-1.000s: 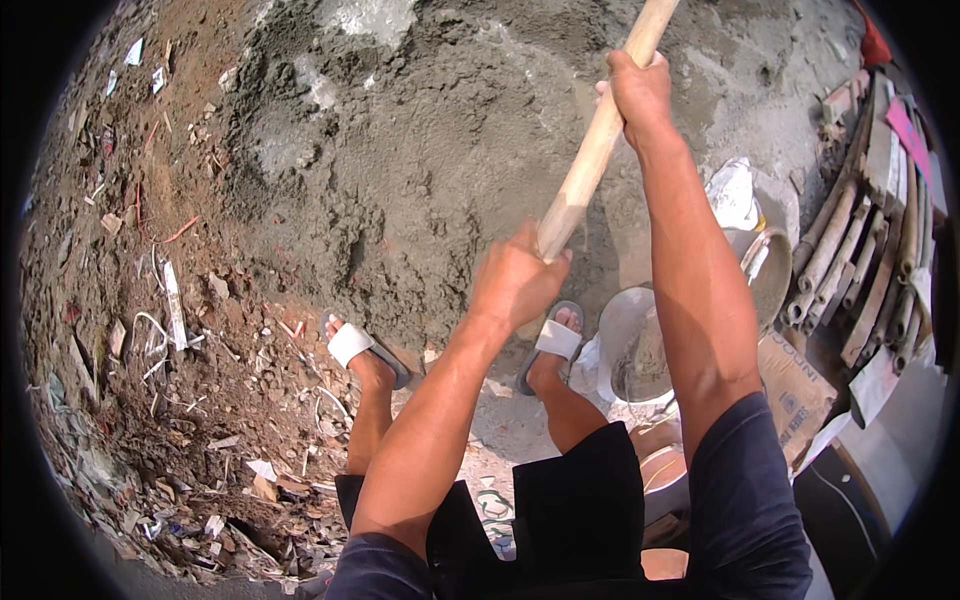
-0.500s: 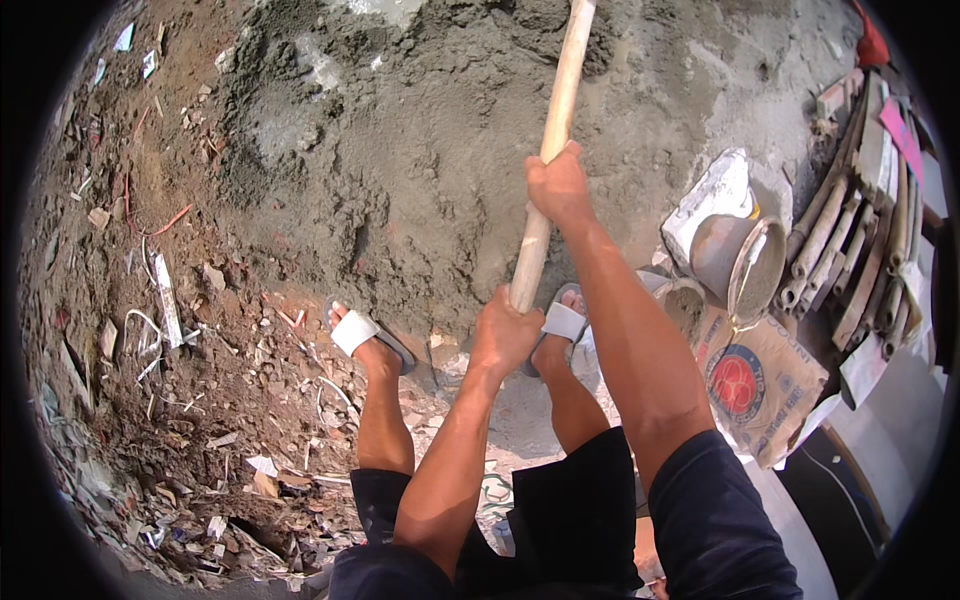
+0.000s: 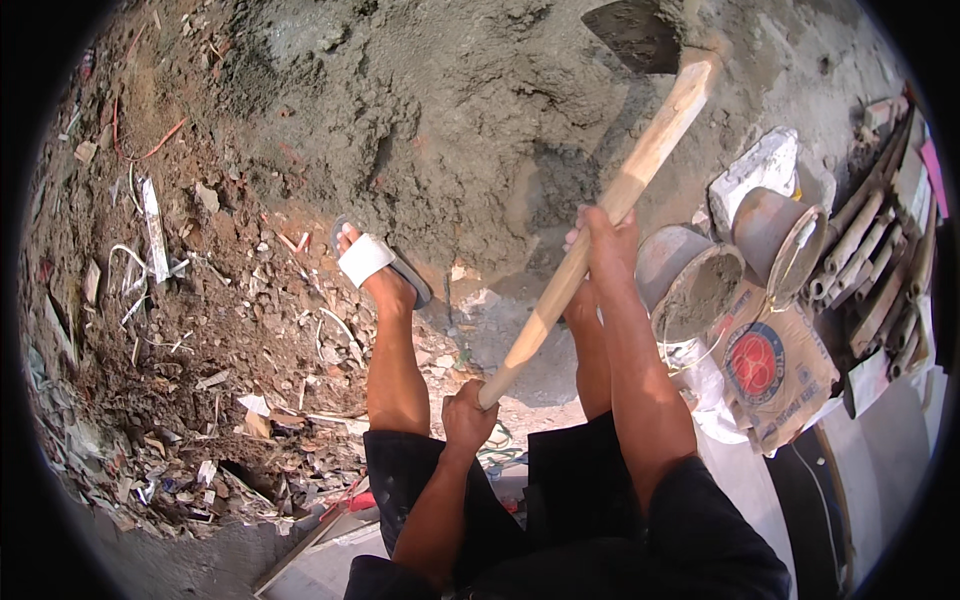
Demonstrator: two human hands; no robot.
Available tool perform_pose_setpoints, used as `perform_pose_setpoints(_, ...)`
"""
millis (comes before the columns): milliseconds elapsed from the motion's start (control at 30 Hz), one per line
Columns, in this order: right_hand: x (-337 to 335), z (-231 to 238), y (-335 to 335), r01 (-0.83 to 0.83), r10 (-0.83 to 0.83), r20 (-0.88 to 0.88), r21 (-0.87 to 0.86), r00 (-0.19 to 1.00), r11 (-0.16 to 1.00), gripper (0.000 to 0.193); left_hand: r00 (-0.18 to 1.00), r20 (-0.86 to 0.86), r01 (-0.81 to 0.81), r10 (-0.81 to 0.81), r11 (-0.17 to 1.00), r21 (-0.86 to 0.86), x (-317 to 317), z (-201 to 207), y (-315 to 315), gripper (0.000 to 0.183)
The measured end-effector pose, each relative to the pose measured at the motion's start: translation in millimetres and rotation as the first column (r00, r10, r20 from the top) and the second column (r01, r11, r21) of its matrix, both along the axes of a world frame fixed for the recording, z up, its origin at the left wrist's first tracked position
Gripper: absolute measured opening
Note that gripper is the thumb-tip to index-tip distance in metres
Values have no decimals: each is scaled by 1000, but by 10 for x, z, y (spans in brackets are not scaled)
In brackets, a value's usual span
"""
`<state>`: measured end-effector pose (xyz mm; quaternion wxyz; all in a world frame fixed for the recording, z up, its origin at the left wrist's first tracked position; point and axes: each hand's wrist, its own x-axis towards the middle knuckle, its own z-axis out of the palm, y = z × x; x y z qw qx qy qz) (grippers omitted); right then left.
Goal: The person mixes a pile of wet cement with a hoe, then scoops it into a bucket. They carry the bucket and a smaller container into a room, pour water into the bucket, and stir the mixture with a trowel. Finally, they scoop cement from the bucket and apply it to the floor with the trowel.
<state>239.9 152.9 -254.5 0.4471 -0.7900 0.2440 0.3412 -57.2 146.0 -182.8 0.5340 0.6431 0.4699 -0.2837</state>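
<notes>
A hoe with a long wooden handle slants from lower middle to upper right. Its wide dark metal blade is over the wet grey mortar at the top. My left hand is wrapped round the near end of the handle, by my left thigh. Higher up, my right hand grips the handle near its middle. Whether the blade touches the mortar, I cannot tell. The handle and my right arm hide my right foot.
Two buckets, a nearer one and a farther one, stand at right beside a white block. A brown paper sack lies below them. Bamboo poles are stacked far right. Rubble covers the left ground. My left foot wears a white-strapped sandal.
Both hands have drawn the hoe back toward me, and the blade has come into view at the top. The handle leans farther right. The view has shifted a little.
</notes>
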Motion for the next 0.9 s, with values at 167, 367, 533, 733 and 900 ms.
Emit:
perform_pose_setpoints(167,53,0,431,59,-58,-17,68,998,996,24,990,-111,86,-87,996,-10,-5,615,815,24)
perform_pose_setpoints(367,-1489,63,346,167,-159,-274,7,948,986,30,908,-326,282,-264,959,9,-1083,1223,1080,17)
perform_pose_setpoints(533,-1808,813,186,290,-273,-254,31,928,957,35,930,-141,360,-340,920,155,-1601,1569,1009,19)
perform_pose_setpoints(733,-1042,114,514,-49,37,-486,-13,873,999,25,925,-364,110,-112,994,-27,-542,1658,670,25)
perform_pose_setpoints(900,-50,118,861,-257,263,-122,65,957,964,29,969,-183,-186,164,976,-111,489,1376,843,31)
